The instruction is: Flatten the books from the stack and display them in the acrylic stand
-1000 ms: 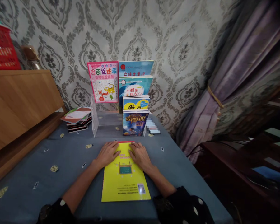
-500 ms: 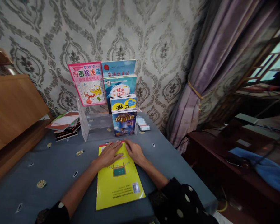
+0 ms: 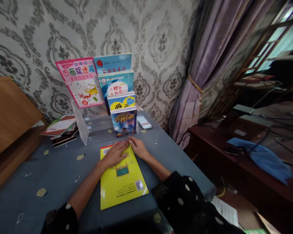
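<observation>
A yellow book (image 3: 122, 188) lies flat on the table, its cover print upside down to me. My left hand (image 3: 114, 154) rests open on the upper part of the cover, fingers stretched toward the far edge. At the book's far right corner lies my right hand (image 3: 138, 148), open, with its fingers reaching over the edge. Just beyond stands a clear display rack (image 3: 81, 126). It carries a pink picture book (image 3: 84, 87) at upper left. Down its right side are stepped blue and teal books (image 3: 117, 86), a yellow-and-blue book (image 3: 122, 102) and a dark blue book (image 3: 124, 123).
A stack of thin books (image 3: 62, 130) sits left of the rack. A wooden headboard (image 3: 12, 110) borders the table (image 3: 58, 175) on the left. A blurred-out item (image 3: 144, 123) lies right of the rack. Further right stands a dark red desk (image 3: 210, 143) with cables and a blue cloth (image 3: 261, 159).
The camera view has turned to the right, so the rack and books appear further left. Both hands stay on the yellow book, in nearly the same pose.
</observation>
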A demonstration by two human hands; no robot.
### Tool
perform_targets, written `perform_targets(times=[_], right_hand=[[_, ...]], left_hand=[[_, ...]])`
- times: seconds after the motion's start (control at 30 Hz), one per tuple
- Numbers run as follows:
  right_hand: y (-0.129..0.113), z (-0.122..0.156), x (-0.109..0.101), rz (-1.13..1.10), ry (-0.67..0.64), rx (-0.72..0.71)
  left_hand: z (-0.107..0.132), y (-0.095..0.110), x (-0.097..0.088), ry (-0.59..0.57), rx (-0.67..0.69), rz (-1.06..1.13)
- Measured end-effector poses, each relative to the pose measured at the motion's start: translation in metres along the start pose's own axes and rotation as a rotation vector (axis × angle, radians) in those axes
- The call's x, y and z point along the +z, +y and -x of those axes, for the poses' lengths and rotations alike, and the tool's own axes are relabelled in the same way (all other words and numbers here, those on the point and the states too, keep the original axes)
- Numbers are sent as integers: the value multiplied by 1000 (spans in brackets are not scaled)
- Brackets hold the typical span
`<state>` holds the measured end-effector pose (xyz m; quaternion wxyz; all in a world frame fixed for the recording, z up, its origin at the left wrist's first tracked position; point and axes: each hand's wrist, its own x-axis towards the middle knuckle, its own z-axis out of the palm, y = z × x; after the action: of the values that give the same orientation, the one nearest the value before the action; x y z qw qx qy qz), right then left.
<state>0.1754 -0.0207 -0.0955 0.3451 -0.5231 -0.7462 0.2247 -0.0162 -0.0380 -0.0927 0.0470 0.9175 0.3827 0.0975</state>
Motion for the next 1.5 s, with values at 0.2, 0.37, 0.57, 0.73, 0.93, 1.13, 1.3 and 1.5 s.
perform_targets(times=[0.2, 0.37, 0.57, 0.73, 0.93, 1.13, 1.3, 1.5], right_hand=[[3, -1, 2, -13, -27, 18], [2, -1, 1, -8, -31, 11], [1, 0, 0, -6, -26, 7], [-1, 3, -1, -24, -21, -5], [0, 4, 1, -66, 1, -31], [-2, 6, -1, -96, 15, -47], [-2, 4, -3, -87, 15, -50], [0, 2, -3, -81, 6, -63]], left_hand=[[3, 3, 0, 2, 19, 9], [6, 9, -1, 10, 34, 10], [10, 24, -6, -41, 55, -1], [20, 41, -8, -89, 94, 25], [26, 45, -8, -87, 112, 43], [14, 35, -13, -100, 100, 63], [7, 28, -16, -65, 106, 78], [3, 22, -13, -40, 129, 74]])
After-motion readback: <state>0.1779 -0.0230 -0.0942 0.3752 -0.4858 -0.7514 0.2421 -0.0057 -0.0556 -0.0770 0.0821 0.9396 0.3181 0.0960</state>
